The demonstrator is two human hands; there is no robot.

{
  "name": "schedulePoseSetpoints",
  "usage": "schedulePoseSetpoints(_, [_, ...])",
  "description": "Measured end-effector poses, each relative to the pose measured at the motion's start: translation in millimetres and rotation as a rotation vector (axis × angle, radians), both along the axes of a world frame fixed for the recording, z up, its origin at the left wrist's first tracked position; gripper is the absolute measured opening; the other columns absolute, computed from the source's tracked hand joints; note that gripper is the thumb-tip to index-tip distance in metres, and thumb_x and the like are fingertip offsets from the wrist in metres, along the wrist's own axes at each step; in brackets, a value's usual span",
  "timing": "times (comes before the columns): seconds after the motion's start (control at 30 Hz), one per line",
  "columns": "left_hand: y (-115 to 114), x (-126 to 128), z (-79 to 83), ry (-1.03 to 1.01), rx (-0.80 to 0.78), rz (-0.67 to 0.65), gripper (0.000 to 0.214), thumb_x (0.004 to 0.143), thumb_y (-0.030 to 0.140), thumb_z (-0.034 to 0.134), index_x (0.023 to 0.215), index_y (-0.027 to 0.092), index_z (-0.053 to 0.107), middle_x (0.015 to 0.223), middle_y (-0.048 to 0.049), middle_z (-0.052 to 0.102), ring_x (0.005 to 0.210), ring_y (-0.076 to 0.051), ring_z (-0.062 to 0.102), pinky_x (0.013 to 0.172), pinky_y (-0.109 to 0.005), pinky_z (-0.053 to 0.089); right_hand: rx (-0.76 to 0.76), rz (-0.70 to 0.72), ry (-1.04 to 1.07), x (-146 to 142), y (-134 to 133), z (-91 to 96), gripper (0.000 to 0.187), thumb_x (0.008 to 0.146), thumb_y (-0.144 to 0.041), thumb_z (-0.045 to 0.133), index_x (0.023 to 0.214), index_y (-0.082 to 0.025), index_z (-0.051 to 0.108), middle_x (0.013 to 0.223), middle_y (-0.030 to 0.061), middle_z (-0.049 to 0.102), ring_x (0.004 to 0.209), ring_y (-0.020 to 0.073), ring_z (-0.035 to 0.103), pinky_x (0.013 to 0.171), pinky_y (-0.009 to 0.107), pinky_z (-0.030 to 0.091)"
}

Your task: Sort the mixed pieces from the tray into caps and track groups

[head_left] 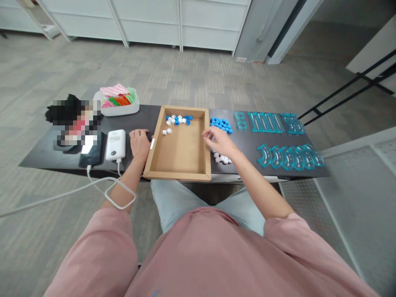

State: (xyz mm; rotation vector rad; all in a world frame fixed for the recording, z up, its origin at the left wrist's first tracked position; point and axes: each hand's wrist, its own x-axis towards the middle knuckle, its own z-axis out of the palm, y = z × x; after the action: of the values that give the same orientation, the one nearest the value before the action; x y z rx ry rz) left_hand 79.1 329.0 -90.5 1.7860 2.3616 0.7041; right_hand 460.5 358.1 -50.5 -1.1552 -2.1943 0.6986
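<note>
A shallow cardboard box (182,159) lies on the dark table in front of me. Inside, near its far left corner, are several small blue pieces (187,122) and white pieces (169,130). My left hand (140,144) rests on the table against the box's left wall, fingers laid out, holding nothing visible. Over the right wall hovers my right hand (219,141), its thumb and fingertips pinched together; whatever may be between them is too small to make out. Next to it lie a cluster of blue pieces (222,123) and, partly covered by the hand, white pieces (222,159).
Rows of clear teal-edged track-like parts, straight (266,122) and curved (287,158), lie on the right. At left are a white power bank (115,145) with a cable, a phone (92,149), and a white bin (123,109) of colourful strands. The cable crosses my left forearm.
</note>
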Motion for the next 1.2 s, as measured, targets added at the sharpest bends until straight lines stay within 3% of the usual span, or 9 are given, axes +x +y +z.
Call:
schedulePoseSetpoints(0.1, [0,2,-0.3,0.000,0.001,0.008,0.033,0.101,0.023,0.063,0.131,0.014,0.075,0.145,-0.0282,0.069,0.151,-0.047,0.051,0.133,-0.061,0.042,-0.029,0.168,-0.135,-71,23,1.7,0.032,0.104,-0.019,0.061,0.133,-0.020,0.076,0.141,0.0139,0.076,0.103,0.0245,0.076,0.101,0.040,0.060])
schedulePoseSetpoints(0.23, [0,1,-3.3,-0.001,0.031,0.000,0.036,0.099,0.027,0.064,0.131,0.017,0.075,0.141,-0.0266,0.070,0.148,-0.048,0.052,0.131,-0.063,0.044,-0.007,0.204,-0.337,-144,54,-4.1,0.046,0.105,-0.014,0.061,0.150,-0.014,0.070,0.161,0.0203,0.067,0.132,0.0299,0.072,0.118,0.044,0.056])
schedulePoseSetpoints(0.37, [0,1,-6.2,-0.003,0.050,0.001,0.036,0.099,0.028,0.063,0.131,0.017,0.075,0.140,-0.0256,0.070,0.147,-0.047,0.053,0.129,-0.062,0.047,-0.022,0.182,-0.524,-177,70,-10.1,0.038,0.107,-0.018,0.063,0.144,-0.015,0.072,0.161,0.0217,0.067,0.132,0.0337,0.071,0.116,0.047,0.057])
schedulePoseSetpoints(0.47, [0,2,-6.0,-0.014,0.053,-0.003,0.037,0.099,0.027,0.063,0.133,0.018,0.075,0.141,-0.0252,0.070,0.147,-0.048,0.052,0.128,-0.063,0.047,-0.028,0.205,-0.489,-174,70,-10.4,0.029,0.101,-0.016,0.065,0.129,-0.017,0.075,0.148,0.0192,0.074,0.125,0.0328,0.072,0.111,0.044,0.057])
schedulePoseSetpoints(0.63, [-1,2,-2.7,-0.012,0.004,-0.029,0.038,0.103,0.027,0.063,0.135,0.010,0.072,0.147,-0.0300,0.066,0.150,-0.046,0.047,0.132,-0.060,0.042,-0.077,0.171,-0.118,-102,51,5.2,0.021,0.090,-0.020,0.068,0.111,-0.022,0.072,0.108,0.0071,0.081,0.098,0.0264,0.073,0.094,0.039,0.058])
schedulePoseSetpoints(0.8, [2,-2,-4.6,-0.003,-0.011,-0.044,0.044,0.102,0.026,0.066,0.140,0.006,0.070,0.147,-0.0294,0.066,0.150,-0.043,0.045,0.135,-0.059,0.038,-0.102,-0.159,0.100,32,4,21.9,0.022,0.094,-0.040,0.076,0.112,-0.028,0.069,0.103,0.0045,0.081,0.090,0.0257,0.075,0.089,0.042,0.062])
schedulePoseSetpoints(0.93, [5,-6,-9.6,-0.004,-0.023,-0.028,0.044,0.106,0.022,0.059,0.144,0.004,0.068,0.148,-0.0283,0.064,0.152,-0.041,0.043,0.139,-0.058,0.033,-0.141,-0.385,0.172,115,-48,14.0,0.037,0.095,-0.058,0.083,0.106,-0.030,0.061,0.101,0.0091,0.081,0.088,0.0289,0.077,0.086,0.046,0.062])
schedulePoseSetpoints(1.03, [6,-6,-9.5,-0.009,-0.028,-0.004,0.045,0.109,0.018,0.049,0.146,0.001,0.069,0.149,-0.0291,0.065,0.154,-0.041,0.042,0.138,-0.057,0.034,-0.176,-0.475,0.155,142,-82,-2.7,0.042,0.093,-0.065,0.085,0.101,-0.031,0.063,0.098,0.0105,0.082,0.087,0.0304,0.077,0.082,0.047,0.062])
schedulePoseSetpoints(1.2, [4,-3,-2.8,0.012,-0.034,0.010,0.044,0.108,0.019,0.051,0.143,0.003,0.072,0.147,-0.0295,0.066,0.153,-0.043,0.044,0.138,-0.060,0.033,-0.222,-0.512,0.097,143,-103,-34.1,0.048,0.087,-0.074,0.087,0.096,-0.029,0.073,0.099,0.0084,0.084,0.086,0.0281,0.075,0.072,0.040,0.058])
